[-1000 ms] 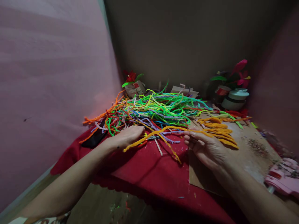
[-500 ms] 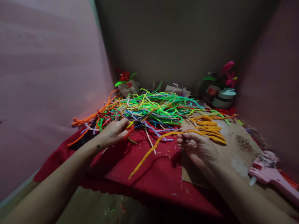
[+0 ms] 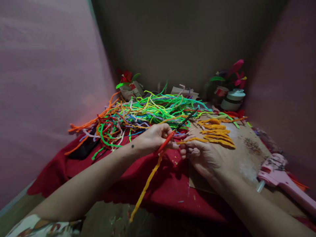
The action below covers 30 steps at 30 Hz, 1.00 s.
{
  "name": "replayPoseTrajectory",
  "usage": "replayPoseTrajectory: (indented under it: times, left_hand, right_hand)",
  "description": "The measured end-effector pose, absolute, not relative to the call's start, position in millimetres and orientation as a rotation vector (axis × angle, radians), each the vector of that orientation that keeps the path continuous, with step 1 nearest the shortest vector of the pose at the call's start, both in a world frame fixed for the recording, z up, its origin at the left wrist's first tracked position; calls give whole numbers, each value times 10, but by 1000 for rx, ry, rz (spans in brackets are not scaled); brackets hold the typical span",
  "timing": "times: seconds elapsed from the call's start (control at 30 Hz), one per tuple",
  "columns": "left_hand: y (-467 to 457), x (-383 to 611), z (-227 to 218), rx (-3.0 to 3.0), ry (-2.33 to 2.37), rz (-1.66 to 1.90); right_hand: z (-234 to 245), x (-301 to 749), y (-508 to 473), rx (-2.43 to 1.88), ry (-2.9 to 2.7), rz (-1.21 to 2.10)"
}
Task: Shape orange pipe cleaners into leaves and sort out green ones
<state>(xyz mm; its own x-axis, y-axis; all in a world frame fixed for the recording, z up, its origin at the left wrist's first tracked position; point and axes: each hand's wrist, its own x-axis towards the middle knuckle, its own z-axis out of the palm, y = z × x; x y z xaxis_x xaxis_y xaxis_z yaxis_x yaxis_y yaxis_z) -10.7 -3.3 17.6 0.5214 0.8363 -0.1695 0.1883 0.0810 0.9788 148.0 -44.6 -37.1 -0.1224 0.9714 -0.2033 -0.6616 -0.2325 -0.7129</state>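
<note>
My left hand [image 3: 153,138] is closed round red-handled scissors [image 3: 175,131], whose dark blades point up and right over the pile. My right hand [image 3: 201,154] pinches a long orange pipe cleaner [image 3: 148,182] that hangs down past the front edge of the red cloth [image 3: 158,184]. The two hands almost touch at the middle of the table. Behind them lies a big tangle of coloured pipe cleaners [image 3: 148,113]. A bundle of short orange pieces [image 3: 217,133] lies just beyond my right hand on a sheet of cardboard [image 3: 247,154].
A pink glue gun [image 3: 281,181] lies at the right edge. At the back right stand a white jar [image 3: 233,98] and pink craft flowers [image 3: 235,70]; at the back left, a red craft flower [image 3: 125,79]. Walls close in left, behind and right. A dark object [image 3: 84,149] lies left.
My left hand left the pile, picked up the scissors and moved right to meet my right hand. The orange pipe cleaner's free end swung down over the table's front edge.
</note>
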Motion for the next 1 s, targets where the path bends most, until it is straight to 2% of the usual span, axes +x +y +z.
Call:
replayPoseTrajectory:
  times: [0.17, 0.4, 0.7, 0.83, 1.0]
  left_hand:
    - [-31, -8, 109, 1379, 929, 635]
    - [27, -29, 103, 1264, 650, 464]
    - [64, -104, 96, 1219, 734, 513]
    - [94, -146, 185, 1415, 845, 503]
    - [127, -320, 292, 2006, 1049, 736]
  right_hand:
    - [-368, 1480, -455, -748, -645, 1650]
    - [-386, 1472, -448, -797, -761, 1608]
    - [-401, 1447, -437, -731, -630, 1779]
    - [-366, 1442, -432, -761, -618, 1751]
    - [-338, 1489, -404, -879, -603, 1645]
